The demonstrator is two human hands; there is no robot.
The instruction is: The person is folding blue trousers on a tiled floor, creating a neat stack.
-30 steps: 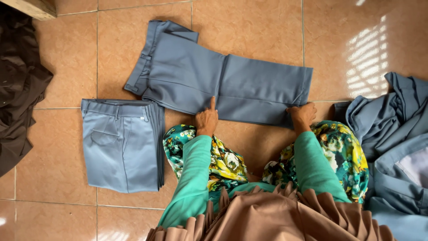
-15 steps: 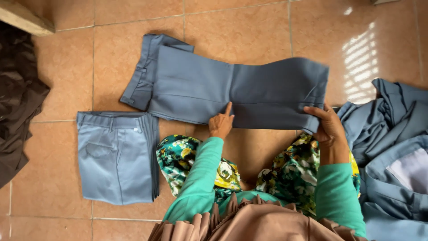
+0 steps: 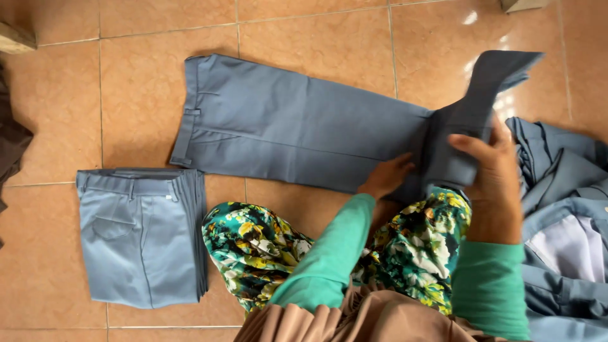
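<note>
Your right hand (image 3: 491, 171) grips the lifted leg end of the grey trousers (image 3: 291, 130); your left hand (image 3: 386, 177) presses flat, open, at the fold. Soft, light cloth: hold edges.

I see a floor (image 3: 297, 25) of orange-brown tiles with pale grout lines, glossy where light falls at the upper right. Flat across the middle of it lie grey-blue trousers (image 3: 278, 126), waistband to the left, leg end lifted off the tiles at the right. Near them, lower left, sits a neat stack of folded grey-blue trousers (image 3: 139, 237). A loose heap of grey-blue clothes (image 3: 563, 190) fills the right edge, and a dark brown cloth (image 3: 9, 149) lies at the left edge.
</note>
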